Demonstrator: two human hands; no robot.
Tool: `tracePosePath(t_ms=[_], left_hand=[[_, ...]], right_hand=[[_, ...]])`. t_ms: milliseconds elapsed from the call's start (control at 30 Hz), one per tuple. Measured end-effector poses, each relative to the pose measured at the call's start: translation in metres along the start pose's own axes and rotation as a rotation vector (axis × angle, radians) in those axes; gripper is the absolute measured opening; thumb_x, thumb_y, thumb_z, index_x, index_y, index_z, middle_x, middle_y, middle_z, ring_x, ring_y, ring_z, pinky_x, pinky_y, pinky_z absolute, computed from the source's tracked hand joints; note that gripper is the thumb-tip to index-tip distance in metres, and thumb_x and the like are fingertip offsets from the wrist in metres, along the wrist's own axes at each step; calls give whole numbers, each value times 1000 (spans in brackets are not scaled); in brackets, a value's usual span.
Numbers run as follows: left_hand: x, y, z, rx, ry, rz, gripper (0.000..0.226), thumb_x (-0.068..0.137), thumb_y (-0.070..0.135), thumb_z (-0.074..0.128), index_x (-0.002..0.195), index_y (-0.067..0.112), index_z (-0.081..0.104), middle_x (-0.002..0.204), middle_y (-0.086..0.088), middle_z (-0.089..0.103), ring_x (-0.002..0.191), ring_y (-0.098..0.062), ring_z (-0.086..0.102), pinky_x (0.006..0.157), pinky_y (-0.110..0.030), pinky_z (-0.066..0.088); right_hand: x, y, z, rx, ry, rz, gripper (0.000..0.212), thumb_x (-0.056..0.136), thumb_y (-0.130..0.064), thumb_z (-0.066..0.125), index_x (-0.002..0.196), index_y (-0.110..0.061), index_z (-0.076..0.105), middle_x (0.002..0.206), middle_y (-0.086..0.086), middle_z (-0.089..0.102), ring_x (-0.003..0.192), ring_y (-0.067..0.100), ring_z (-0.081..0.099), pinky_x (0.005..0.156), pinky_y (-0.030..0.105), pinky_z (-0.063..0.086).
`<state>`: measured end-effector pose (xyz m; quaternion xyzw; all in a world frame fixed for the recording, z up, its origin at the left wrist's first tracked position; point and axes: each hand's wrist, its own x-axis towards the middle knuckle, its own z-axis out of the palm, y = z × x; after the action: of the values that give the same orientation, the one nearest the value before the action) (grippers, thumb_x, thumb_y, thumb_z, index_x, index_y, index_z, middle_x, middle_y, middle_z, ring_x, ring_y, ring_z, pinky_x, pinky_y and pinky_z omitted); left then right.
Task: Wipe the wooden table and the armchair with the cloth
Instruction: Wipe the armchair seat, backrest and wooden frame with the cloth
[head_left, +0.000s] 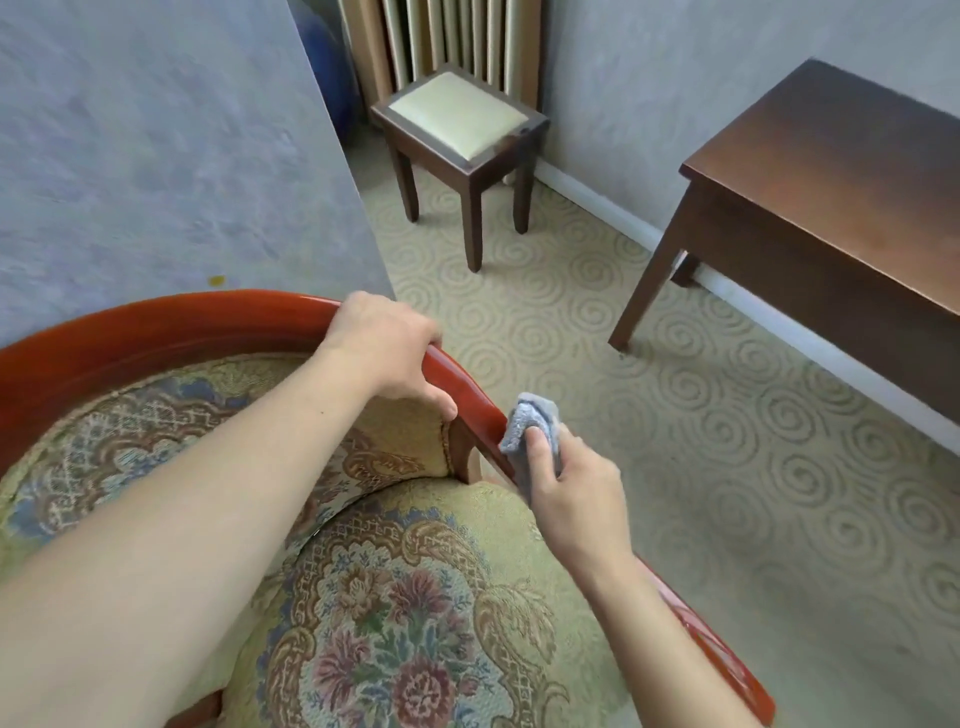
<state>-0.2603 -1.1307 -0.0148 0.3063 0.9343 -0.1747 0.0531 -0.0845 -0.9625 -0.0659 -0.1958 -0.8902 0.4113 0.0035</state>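
My right hand (574, 499) is closed on the cloth (535, 431), a bunched blue-grey wad pinched between thumb and fingers; this grip presses the cloth against the sloping red wooden rail of the armchair (156, 332), at the point where the curved back runs down into the right arm. My left hand (387, 351) is clamped on the same rail just above, fingers wrapped over its outer edge and thumb lying on the inner side next to the padded back. The two hands are near each other but apart, with a short stretch of bare rail between them.

The armchair fills the lower left of my view. Its seat and inner back carry floral tapestry in yellow, blue and pink; the glossy red frame curves round behind the back and descends along the right edge of the seat, beneath my right forearm.

The wooden table (831, 171) stands well apart from the chair, at the right of the room, its long side against the wall; its dark brown tabletop shows nothing on it. A small stool (457, 117) with a pale cushion sits in the far corner. The floor is carpet (675, 415) with a spiral pattern.
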Motion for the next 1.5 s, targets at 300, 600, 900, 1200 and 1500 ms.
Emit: tracePosePath(t_ms=[300,600,900,1200,1500], left_hand=[[8,-2,19,75,157,157,83,60,96,26,94,34,69,91,10,75,85,-14,73,59,-28,36],[3,-2,15,8,212,189,104,42,110,8,80,31,64,74,13,69,72,-11,71,48,-24,16],[3,-5,24,-47,251,215,94,45,111,8,68,32,52,64,14,63,63,-10,66,47,-22,16],[3,-4,28,-16,286,242,104,44,112,7,82,34,64,74,14,68,71,-9,68,50,-22,25],[0,-3,21,-31,303,220,96,44,112,3,67,34,53,60,16,56,59,-12,61,47,-20,15]], right_hand=[[28,-35,61,-73,-67,-96,53,107,-31,31,154,-9,23,162,9,24,151,19,16,123,30,0],[-1,21,21,-293,-194,-13,51,105,-41,30,149,-17,37,145,3,52,129,22,50,106,32,37],[-23,38,6,-715,-135,191,40,106,-42,21,99,-17,51,100,6,66,89,29,65,68,37,38],[25,-16,60,-425,5,-13,40,106,-41,24,102,-12,51,96,10,63,85,32,61,72,39,38],[-69,85,-19,-676,75,52,42,102,-40,32,81,-12,54,70,8,59,59,35,59,56,41,42]])
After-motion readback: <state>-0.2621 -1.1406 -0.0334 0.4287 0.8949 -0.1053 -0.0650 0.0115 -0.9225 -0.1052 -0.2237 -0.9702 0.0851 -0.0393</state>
